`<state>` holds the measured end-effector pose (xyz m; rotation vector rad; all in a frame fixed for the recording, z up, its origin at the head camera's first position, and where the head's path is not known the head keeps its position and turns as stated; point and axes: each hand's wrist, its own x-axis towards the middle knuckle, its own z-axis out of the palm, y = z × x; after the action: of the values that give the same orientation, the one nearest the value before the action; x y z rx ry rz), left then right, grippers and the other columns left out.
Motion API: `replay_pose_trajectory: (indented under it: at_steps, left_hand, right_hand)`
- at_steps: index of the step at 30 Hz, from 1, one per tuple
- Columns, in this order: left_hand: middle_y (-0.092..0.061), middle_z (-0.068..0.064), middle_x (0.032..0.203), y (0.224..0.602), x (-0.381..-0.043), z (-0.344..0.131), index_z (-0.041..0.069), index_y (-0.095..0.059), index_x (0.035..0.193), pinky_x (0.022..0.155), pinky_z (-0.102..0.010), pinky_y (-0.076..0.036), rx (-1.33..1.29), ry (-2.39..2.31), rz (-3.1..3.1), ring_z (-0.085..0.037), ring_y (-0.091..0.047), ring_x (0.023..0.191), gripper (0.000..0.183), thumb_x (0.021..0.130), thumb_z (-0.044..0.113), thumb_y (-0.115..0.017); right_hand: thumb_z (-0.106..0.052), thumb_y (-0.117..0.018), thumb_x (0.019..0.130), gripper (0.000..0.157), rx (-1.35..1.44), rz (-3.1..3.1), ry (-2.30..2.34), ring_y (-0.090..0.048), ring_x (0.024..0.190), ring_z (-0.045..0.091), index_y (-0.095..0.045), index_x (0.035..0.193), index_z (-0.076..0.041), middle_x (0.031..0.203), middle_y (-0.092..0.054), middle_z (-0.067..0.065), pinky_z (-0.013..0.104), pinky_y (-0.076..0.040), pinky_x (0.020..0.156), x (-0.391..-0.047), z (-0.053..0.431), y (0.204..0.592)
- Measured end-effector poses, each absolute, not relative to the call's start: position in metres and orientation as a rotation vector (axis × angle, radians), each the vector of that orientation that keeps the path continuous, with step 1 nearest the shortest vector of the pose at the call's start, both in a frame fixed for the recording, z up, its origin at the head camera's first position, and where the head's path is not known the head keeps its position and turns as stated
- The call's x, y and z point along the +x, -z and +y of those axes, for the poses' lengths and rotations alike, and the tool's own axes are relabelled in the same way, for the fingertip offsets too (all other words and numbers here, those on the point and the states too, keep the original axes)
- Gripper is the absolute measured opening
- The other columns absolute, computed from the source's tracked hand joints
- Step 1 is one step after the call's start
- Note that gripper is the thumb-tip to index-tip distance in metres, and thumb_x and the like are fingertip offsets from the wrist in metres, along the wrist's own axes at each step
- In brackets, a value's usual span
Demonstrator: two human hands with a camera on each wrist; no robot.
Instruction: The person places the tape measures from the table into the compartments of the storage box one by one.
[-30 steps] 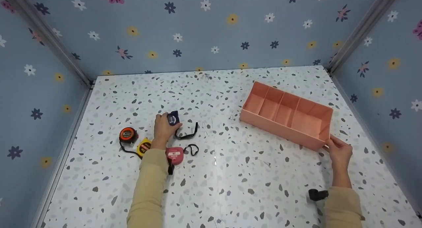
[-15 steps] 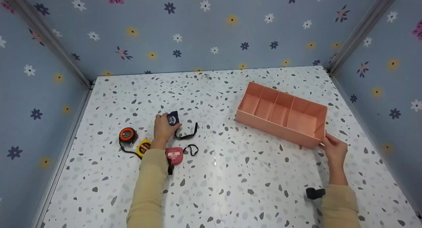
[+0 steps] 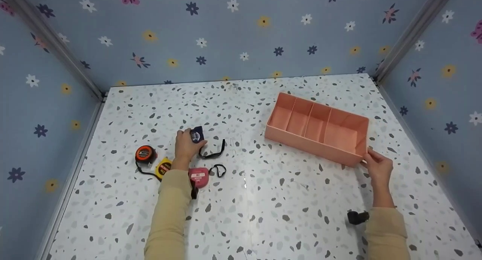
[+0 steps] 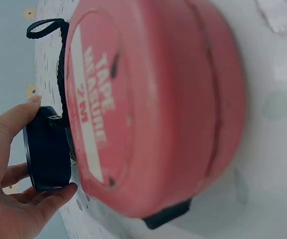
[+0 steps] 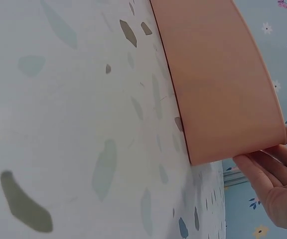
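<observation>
My left hand (image 3: 185,145) grips a dark blue tape measure (image 3: 197,134) between thumb and fingers; its black strap (image 3: 212,154) trails to the right on the table. In the left wrist view a pink tape measure (image 4: 133,109) marked 2M fills the middle, close to the camera, with the dark blue one (image 4: 49,149) in the fingers behind it. At the right, my right hand (image 3: 378,169) pinches the near right corner of a salmon-pink divided box (image 3: 312,145). The right wrist view has the thumb at the box's (image 5: 223,84) rim and the fingers against its end.
Left of the left hand lie an orange-and-black tape measure (image 3: 145,153) and a yellow tape measure (image 3: 163,167), the latter partly behind the sleeve. The speckled white table (image 3: 263,215) is bounded by flowered blue panels (image 3: 241,34).
The box has slid left across the table, with my right hand moving along at its corner. My left hand and the tape measures have stayed in place.
</observation>
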<state>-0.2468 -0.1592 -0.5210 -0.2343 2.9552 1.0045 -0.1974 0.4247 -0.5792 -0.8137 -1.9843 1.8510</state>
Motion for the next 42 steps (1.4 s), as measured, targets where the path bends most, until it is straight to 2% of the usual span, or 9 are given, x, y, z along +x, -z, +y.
replay_pose_trajectory:
  at_steps: [6,17,22,26,31,38,42]
  left_hand:
    - [-0.037,-0.028,0.119,0.520,-0.248,-0.160,-0.007,-0.037,0.129,0.093,-0.044,-0.034,-0.237,-1.004,2.947,-0.036,-0.041,0.108,0.074,0.076,0.033,-0.068]
    - [-0.037,-0.028,0.120,0.519,-0.248,-0.158,-0.007,-0.037,0.129,0.093,-0.044,-0.035,-0.240,-0.997,2.934,-0.036,-0.041,0.109,0.074,0.076,0.033,-0.068]
    - [-0.037,-0.028,0.120,0.520,-0.249,-0.158,-0.008,-0.036,0.129,0.093,-0.045,-0.034,-0.244,-1.002,2.925,-0.037,-0.040,0.109,0.074,0.076,0.032,-0.068]
    - [-0.036,-0.028,0.121,0.521,-0.249,-0.159,-0.008,-0.036,0.130,0.093,-0.044,-0.034,-0.254,-1.008,2.918,-0.037,-0.040,0.110,0.074,0.076,0.032,-0.068]
    - [-0.036,-0.029,0.120,0.522,-0.249,-0.159,-0.007,-0.036,0.130,0.093,-0.044,-0.035,-0.258,-1.009,2.925,-0.037,-0.041,0.109,0.075,0.076,0.033,-0.069]
    - [-0.036,-0.028,0.121,0.522,-0.248,-0.160,-0.006,-0.036,0.130,0.093,-0.044,-0.035,-0.270,-1.010,2.919,-0.037,-0.041,0.109,0.075,0.076,0.034,-0.069]
    - [-0.036,-0.029,0.120,0.522,-0.246,-0.159,-0.008,-0.036,0.129,0.092,-0.045,-0.035,-0.239,-1.013,2.943,-0.037,-0.041,0.108,0.074,0.076,0.033,-0.069]
  right_hand:
    - [-0.014,-0.066,0.078,0.036,-0.756,-1.984,-1.828,-0.062,0.080,0.006,-0.061,0.113,-0.005,0.103,-0.063,0.005,0.019,-0.049,0.061,-0.201,0.423,0.582]
    - [-0.018,-0.063,0.081,0.038,-0.733,-2.119,-1.731,-0.061,0.085,0.008,-0.059,0.116,-0.004,0.113,-0.058,0.012,0.018,-0.050,0.063,-0.204,0.415,0.581]
    - [-0.019,-0.067,0.078,0.040,-0.697,-2.072,-1.778,-0.062,0.082,0.008,-0.060,0.113,-0.001,0.106,-0.062,0.010,0.020,-0.050,0.061,-0.208,0.411,0.583]
    - [-0.020,-0.065,0.080,0.038,-0.666,-2.112,-1.739,-0.062,0.079,0.008,-0.061,0.113,-0.001,0.099,-0.063,0.007,0.020,-0.050,0.060,-0.210,0.408,0.583]
    - [-0.017,-0.066,0.079,0.037,-0.622,-2.071,-1.798,-0.062,0.077,0.009,-0.061,0.112,0.000,0.095,-0.064,0.006,0.020,-0.050,0.060,-0.211,0.405,0.583]
    - [-0.022,-0.071,0.075,0.041,-0.581,-2.061,-1.832,-0.063,0.075,0.009,-0.063,0.109,-0.001,0.092,-0.065,0.005,0.020,-0.050,0.058,-0.214,0.401,0.583]
    - [-0.019,-0.071,0.075,0.040,-0.537,-2.052,-1.849,-0.063,0.073,0.010,-0.063,0.108,0.002,0.090,-0.066,0.005,0.021,-0.051,0.057,-0.215,0.398,0.583]
